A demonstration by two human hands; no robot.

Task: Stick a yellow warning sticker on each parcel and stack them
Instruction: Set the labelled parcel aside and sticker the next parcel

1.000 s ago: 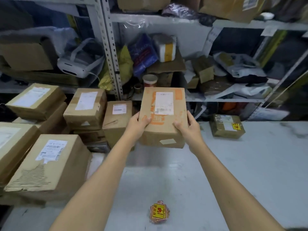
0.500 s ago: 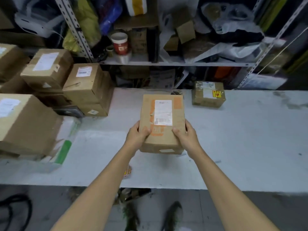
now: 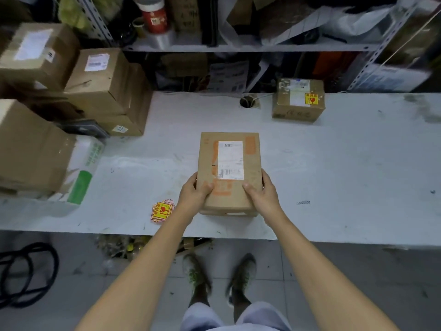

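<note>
Gripping this unstickered box (image 3: 229, 173) with my left hand (image 3: 194, 195) and right hand (image 3: 261, 195); one stickered box (image 3: 298, 100) waits, stickers (image 3: 162, 210) ready, pile (image 3: 71, 91) remaining.

Matt brown cardboard parcel (image 3: 229, 173) with a white paper label (image 3: 230, 160) on a scuffed, matt white table (image 3: 346, 168).

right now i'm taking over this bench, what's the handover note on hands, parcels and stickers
Hands: left hand and right hand each grip a near corner of the unstickered centre parcel.
Stickers: the sticker stack lies on the table, beside the left hand.
Done: the back parcel carries a yellow sticker.
Left: sticker the centre parcel, stack it, then do the pile of parcels at left.
</note>
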